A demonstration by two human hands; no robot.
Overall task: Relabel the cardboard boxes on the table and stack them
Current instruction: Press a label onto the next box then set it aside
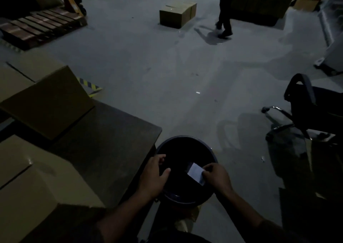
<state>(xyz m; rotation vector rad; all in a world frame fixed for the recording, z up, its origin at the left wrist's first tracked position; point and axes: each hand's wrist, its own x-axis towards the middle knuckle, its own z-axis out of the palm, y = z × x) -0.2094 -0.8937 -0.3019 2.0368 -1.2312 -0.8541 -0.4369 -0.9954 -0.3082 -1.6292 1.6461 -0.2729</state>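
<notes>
Right hand (pixel 217 176) pinches white label (pixel 195 172) over black bin (pixel 185 140)

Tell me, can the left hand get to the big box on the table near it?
Probably yes. The left hand is open over the black bin, holding nothing, and the nearest cardboard box sits just to its left with nothing between them.

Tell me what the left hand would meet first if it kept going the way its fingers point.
Probably the white slip pinched by the right hand. The left hand points across the bin mouth toward it; depth is unclear.
</notes>
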